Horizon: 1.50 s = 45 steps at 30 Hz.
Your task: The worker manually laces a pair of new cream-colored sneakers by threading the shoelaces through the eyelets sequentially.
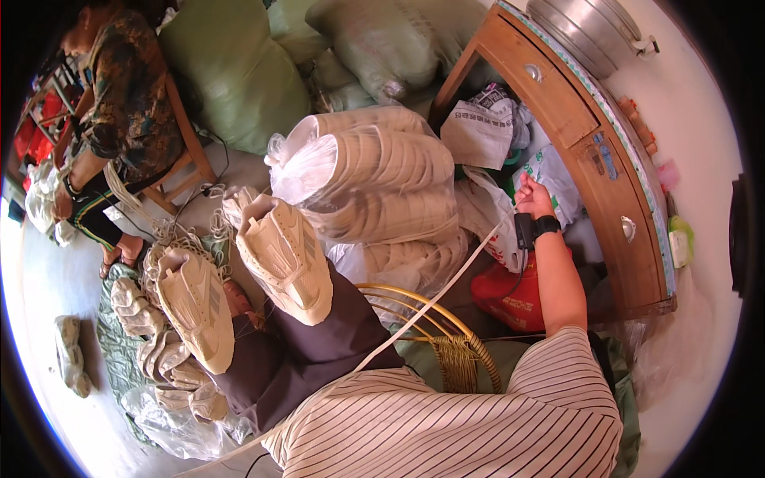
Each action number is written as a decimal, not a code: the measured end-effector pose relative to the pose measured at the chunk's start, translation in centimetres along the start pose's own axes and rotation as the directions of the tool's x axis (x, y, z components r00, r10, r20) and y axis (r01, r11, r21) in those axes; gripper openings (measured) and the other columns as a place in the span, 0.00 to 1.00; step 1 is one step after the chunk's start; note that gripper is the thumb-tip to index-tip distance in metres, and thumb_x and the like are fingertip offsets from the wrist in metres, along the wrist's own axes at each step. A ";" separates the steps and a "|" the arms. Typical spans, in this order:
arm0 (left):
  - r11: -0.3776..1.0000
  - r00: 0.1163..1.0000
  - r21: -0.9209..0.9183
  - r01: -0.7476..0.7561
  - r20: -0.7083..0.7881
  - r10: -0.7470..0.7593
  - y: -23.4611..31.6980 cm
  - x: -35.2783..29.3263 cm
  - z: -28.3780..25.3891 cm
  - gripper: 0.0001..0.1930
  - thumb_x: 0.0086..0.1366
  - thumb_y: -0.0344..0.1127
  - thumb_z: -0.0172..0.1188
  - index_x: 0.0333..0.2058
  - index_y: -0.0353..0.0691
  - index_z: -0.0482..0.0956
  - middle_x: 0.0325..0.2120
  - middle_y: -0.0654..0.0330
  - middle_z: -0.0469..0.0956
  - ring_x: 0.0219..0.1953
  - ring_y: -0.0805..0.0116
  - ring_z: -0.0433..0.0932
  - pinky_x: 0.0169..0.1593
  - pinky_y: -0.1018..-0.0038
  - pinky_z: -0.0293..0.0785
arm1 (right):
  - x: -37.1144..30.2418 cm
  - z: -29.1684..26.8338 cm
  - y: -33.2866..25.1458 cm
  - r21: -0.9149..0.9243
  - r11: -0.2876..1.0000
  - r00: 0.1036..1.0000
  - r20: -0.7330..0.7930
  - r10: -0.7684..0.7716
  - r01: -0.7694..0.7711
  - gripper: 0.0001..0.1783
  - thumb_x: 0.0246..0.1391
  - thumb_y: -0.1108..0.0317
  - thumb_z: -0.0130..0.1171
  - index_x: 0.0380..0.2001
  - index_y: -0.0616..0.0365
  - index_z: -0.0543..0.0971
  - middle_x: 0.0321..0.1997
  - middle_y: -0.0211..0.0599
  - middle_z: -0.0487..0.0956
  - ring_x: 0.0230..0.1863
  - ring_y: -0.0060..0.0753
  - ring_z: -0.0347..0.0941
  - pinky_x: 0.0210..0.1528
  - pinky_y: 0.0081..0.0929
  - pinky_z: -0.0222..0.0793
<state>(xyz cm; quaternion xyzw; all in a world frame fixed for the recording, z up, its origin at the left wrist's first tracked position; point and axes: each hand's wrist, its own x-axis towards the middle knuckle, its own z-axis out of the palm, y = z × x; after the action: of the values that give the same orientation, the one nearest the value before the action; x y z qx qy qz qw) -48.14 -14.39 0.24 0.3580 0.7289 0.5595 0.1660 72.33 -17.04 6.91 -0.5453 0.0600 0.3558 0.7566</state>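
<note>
My right hand [535, 197] is raised out to the right beside the wooden desk, its fingers closed on a long pale shoelace [430, 303]. The lace stretches taut across my lap and leaves the picture at the lower left. My left hand is out of view. Two beige shoe uppers lie on my legs: one upper [285, 259] on the right thigh, the other upper [195, 309] farther left. Loose laces [187, 227] hang in a tangle behind them.
Plastic-wrapped stacks of beige shoe parts [382, 175] stand ahead. A wooden desk [550, 95] rises at right, with a red bag [510, 291] below. More uppers [179, 358] lie at left. Green sacks [231, 72] fill the back. Another person [131, 103] sits far left.
</note>
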 end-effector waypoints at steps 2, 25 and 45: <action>0.999 1.000 0.033 -0.027 -0.014 0.028 1.0 -0.3 -0.9 0.15 0.72 0.35 0.43 0.46 0.29 0.71 0.53 0.48 0.71 0.55 0.66 0.71 0.55 0.76 0.69 | -2.1 2.7 1.6 -0.008 1.000 0.996 0.085 0.021 -0.021 0.07 0.64 0.67 0.51 0.41 0.53 0.77 0.28 0.23 0.77 0.15 0.16 0.59 0.19 0.20 0.56; 0.662 -0.013 0.076 0.746 0.995 -0.100 31.3 -27.7 27.8 0.20 0.74 0.41 0.49 0.56 0.31 0.72 0.19 0.75 0.60 0.18 0.86 0.54 0.22 0.84 0.49 | -38.9 25.3 21.2 -0.719 0.622 0.121 0.679 0.724 0.310 0.18 0.69 0.62 0.46 0.51 0.65 0.75 0.34 0.37 0.83 0.29 0.15 0.69 0.35 0.14 0.67; 0.566 0.268 -0.138 0.813 0.951 -0.153 26.7 -26.1 28.9 0.12 0.70 0.36 0.57 0.47 0.37 0.81 0.21 0.76 0.70 0.18 0.89 0.54 0.20 0.86 0.47 | -40.6 26.3 29.1 -0.711 0.654 0.120 0.695 0.708 0.260 0.17 0.68 0.60 0.49 0.47 0.63 0.76 0.32 0.27 0.79 0.30 0.13 0.70 0.34 0.16 0.64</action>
<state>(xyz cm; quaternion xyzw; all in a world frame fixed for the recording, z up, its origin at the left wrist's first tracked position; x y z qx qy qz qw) -2.61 -9.58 11.85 0.2465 0.3820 0.4082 0.7917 16.92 -9.01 13.98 -0.4001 -0.4856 0.7328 0.2590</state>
